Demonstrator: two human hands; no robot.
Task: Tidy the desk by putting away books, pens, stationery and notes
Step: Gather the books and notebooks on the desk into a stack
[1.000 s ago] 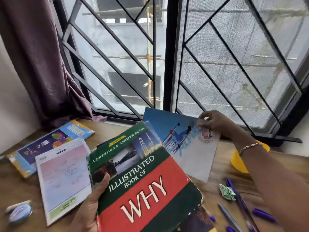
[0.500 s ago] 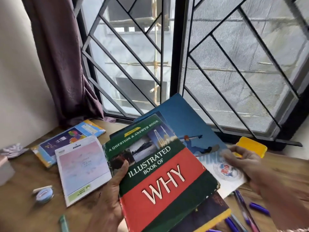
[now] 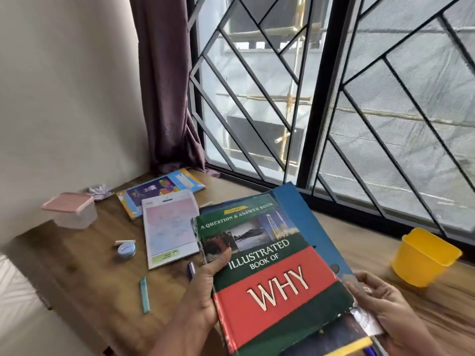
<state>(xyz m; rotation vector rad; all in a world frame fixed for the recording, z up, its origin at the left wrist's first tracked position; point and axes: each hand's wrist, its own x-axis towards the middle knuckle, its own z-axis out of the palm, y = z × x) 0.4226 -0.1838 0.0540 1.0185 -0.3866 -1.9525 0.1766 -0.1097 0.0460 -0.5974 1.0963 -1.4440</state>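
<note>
My left hand [image 3: 205,286] grips the left edge of a small stack of books, thumb on the green-and-red "Illustrated Book of WHY" [image 3: 270,273] on top. A blue notebook [image 3: 298,209] lies under it and sticks out at the far side. My right hand [image 3: 385,309] holds the stack's right edge, fingers on the blue notebook. On the wooden desk [image 3: 84,265] lie a pink-and-white notebook [image 3: 168,229], a colourful blue book [image 3: 159,192] behind it, a teal pen [image 3: 145,294] and a purple pen [image 3: 191,271].
A clear box with a pink lid [image 3: 70,210] stands at the desk's far left, crumpled paper [image 3: 99,191] behind it. A round blue tape case [image 3: 126,249] lies mid-desk. A yellow cup [image 3: 424,256] stands at right. Window grille [image 3: 282,98] and purple curtain [image 3: 164,86] bound the back.
My right hand brought the blue notebook down and slid it under the WHY book, joining the stack. The view swung left, revealing the pink-lidded box.
</note>
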